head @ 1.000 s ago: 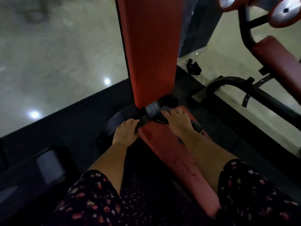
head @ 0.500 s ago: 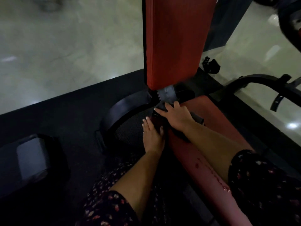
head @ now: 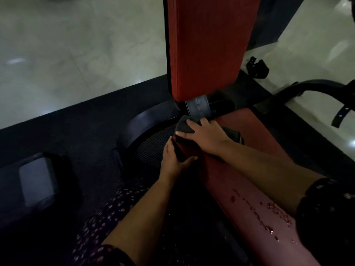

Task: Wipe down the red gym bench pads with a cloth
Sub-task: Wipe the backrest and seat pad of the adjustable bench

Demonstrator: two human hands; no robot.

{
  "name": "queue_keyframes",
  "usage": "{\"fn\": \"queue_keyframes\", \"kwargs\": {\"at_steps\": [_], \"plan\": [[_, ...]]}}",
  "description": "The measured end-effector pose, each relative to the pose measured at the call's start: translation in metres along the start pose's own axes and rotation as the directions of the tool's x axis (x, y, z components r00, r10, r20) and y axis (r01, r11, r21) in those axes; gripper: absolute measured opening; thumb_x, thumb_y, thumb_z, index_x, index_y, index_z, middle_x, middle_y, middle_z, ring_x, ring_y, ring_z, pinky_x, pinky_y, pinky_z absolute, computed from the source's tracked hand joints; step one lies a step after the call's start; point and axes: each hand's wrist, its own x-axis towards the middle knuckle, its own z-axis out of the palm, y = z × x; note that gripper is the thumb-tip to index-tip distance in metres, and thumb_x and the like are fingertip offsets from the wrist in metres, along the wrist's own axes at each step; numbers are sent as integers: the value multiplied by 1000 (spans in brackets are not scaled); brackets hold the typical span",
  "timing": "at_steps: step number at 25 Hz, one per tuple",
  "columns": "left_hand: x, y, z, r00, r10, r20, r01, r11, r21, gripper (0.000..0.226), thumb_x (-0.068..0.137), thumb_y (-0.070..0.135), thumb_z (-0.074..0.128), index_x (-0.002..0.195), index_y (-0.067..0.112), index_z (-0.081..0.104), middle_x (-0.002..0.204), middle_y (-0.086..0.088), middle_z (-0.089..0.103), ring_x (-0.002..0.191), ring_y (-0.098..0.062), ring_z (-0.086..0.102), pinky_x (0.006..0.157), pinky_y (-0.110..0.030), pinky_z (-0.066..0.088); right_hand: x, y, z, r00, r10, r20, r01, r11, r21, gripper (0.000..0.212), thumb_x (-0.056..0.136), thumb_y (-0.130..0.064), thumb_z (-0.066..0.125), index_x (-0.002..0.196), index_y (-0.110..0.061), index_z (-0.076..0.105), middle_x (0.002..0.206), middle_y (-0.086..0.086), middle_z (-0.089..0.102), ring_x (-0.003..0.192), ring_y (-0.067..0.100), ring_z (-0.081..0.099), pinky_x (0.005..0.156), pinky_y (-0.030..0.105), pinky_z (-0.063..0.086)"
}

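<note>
The red seat pad point(head: 255, 143) runs from the lower right up to the hinge below the upright red back pad point(head: 207, 48). A dark grey cloth point(head: 183, 125) lies on the seat pad's far left corner. My right hand point(head: 205, 134) presses down on the cloth with its fingers spread over it. Just below, my left hand point(head: 172, 164) grips the seat pad's left side edge, thumb on top and fingers hidden under the edge. Wet drops point(head: 269, 210) glisten on the near part of the seat pad.
A curved black frame piece point(head: 142, 121) sits on the black rubber mat point(head: 76, 127) left of the bench. A dark block point(head: 36, 181) lies at the lower left. Another machine's black bar point(head: 317, 87) and strap point(head: 343, 114) are at the right, on pale tiled floor point(head: 67, 45).
My left hand has moved from the frame beside the bench onto the seat pad's side edge. My right hand has slid the cloth toward the pad's left corner.
</note>
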Motion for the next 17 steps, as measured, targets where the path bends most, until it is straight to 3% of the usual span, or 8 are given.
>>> {"fn": "queue_keyframes", "kwargs": {"at_steps": [3, 8, 11, 13, 14, 17], "plan": [[0, -2, -4, 999, -6, 38, 3, 997, 77, 118, 72, 50, 80, 156, 13, 6, 162, -7, 13, 147, -21, 15, 115, -31, 19, -30, 12, 19, 983, -177, -52, 172, 981, -87, 66, 97, -20, 47, 146, -53, 18, 157, 10, 25, 120, 39, 45, 84, 45, 44], [-1, 4, -9, 994, -11, 107, -3, 992, 126, 120, 76, 52, 75, 155, 10, -4, 163, -8, 3, 149, -22, 11, 119, -37, 20, -4, -1, -1, 999, -9, -46, 5, 997, -82, 60, 103, -21, 33, 150, -49, 9, 160, 11, 14, 129, 42, 34, 95, 48, 38], [-3, 7, -8, 996, 1, 90, -7, 998, 68, 99, 89, 42, 63, 155, 12, -5, 164, -7, 3, 149, -23, 12, 117, -32, 16, -20, 1, 10, 991, -113, -75, 105, 989, -103, 64, 100, -18, 36, 150, -49, 10, 160, 12, 17, 126, 40, 39, 91, 47, 41], [-6, 14, -6, 999, 2, 49, 0, 1000, -31, 82, 97, 28, 49, 155, 16, -7, 164, -4, 0, 150, -22, 7, 114, -26, 7, -43, 31, 25, 995, -94, -20, 92, 989, -115, 70, 99, -13, 38, 149, -51, 6, 161, 8, 15, 128, 39, 37, 89, 46, 42], [-7, 17, -5, 1000, 15, 23, -15, 1000, -1, 77, 99, 26, 46, 156, 16, -6, 164, -4, 0, 149, -23, 7, 115, -27, 7, -49, 46, 29, 1000, -22, 6, 23, 993, -115, 70, 100, -14, 37, 149, -52, 4, 161, 6, 13, 131, 38, 34, 90, 46, 41], [-10, 28, 5, 991, 131, -16, -110, 890, 442, 75, 100, 44, 40, 156, 13, 0, 164, -11, -3, 150, -28, 3, 120, -43, 6, -40, 48, 19, 972, 234, 14, -232, 970, -77, 58, 103, -22, 33, 150, -49, 11, 158, 7, 20, 130, 38, 35, 93, 45, 41]]}}
